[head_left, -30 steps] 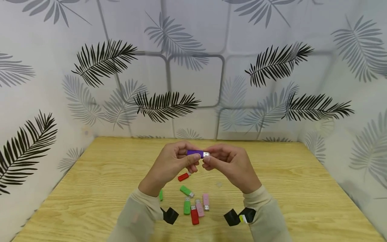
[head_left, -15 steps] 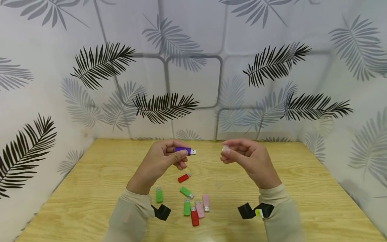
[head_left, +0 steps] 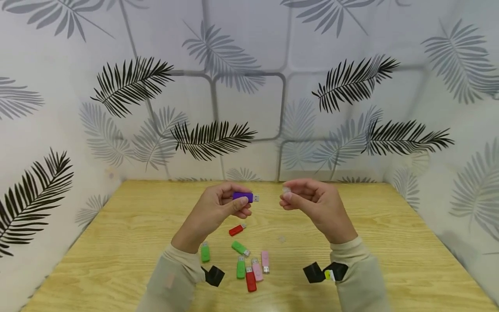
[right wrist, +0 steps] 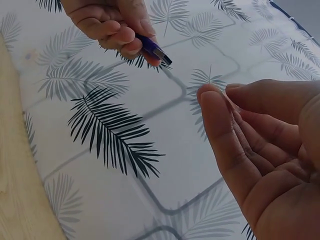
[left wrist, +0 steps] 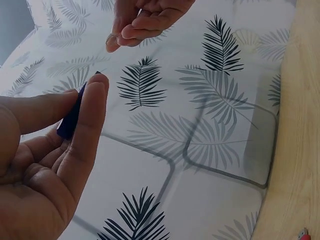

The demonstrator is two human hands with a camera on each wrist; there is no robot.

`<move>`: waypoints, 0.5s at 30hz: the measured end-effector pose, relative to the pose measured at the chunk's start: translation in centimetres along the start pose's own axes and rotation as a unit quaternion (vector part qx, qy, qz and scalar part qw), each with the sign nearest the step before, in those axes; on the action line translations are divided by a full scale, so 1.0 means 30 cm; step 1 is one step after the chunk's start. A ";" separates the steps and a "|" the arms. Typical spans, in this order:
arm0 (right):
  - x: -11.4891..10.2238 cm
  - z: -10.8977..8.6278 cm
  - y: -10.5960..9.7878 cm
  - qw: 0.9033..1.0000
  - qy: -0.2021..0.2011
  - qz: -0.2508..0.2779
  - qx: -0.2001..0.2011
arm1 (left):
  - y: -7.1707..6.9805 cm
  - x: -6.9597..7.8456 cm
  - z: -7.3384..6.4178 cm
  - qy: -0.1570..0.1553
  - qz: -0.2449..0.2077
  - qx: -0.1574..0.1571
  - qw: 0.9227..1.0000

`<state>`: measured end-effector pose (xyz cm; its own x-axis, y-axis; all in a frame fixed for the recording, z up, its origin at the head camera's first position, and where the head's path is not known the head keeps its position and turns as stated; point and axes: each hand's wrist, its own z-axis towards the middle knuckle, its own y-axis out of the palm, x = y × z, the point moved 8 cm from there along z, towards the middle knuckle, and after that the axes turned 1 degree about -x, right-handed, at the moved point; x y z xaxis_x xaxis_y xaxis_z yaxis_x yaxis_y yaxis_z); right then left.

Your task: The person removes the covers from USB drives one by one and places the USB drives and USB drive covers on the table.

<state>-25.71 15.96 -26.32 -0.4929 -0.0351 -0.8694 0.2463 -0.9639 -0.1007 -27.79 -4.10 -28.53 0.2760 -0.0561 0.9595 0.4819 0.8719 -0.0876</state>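
Pinched between the thumb and fingers of my left hand point(head_left: 216, 212) is a purple USB stick point(head_left: 241, 197). Its bare metal plug points right, toward my other hand; the right wrist view shows the plug point(right wrist: 163, 56) uncovered as well. My right hand point(head_left: 323, 208) pinches a small clear cap point(head_left: 286, 190) between thumb and index finger. In the right wrist view the fingertips hide that cap. A gap separates the two hands, both raised over the table.
On the wooden table point(head_left: 390, 260) lie several other USB sticks: a red one point(head_left: 237, 229) farthest back, green ones point(head_left: 241, 248), pink ones point(head_left: 265, 261) and another red one point(head_left: 251, 279) nearer. A small clear piece point(head_left: 282, 238) lies right of them. A leaf-patterned wall covering stands behind.
The hands were together at the purple USB stick, then moved apart, the right one taking the clear cap off the plug. Since then they have come slightly closer together.
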 end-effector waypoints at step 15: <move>0.053 0.003 0.021 0.996 0.070 -0.046 -0.025 | 0.009 -0.039 0.011 0.012 0.211 0.029 0.977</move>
<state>-26.42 15.29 -27.73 -0.3956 0.0937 -0.9136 0.2479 -0.9470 -0.2045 -28.25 -3.64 -29.60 0.4607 0.3030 0.8343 0.2737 0.8456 -0.4582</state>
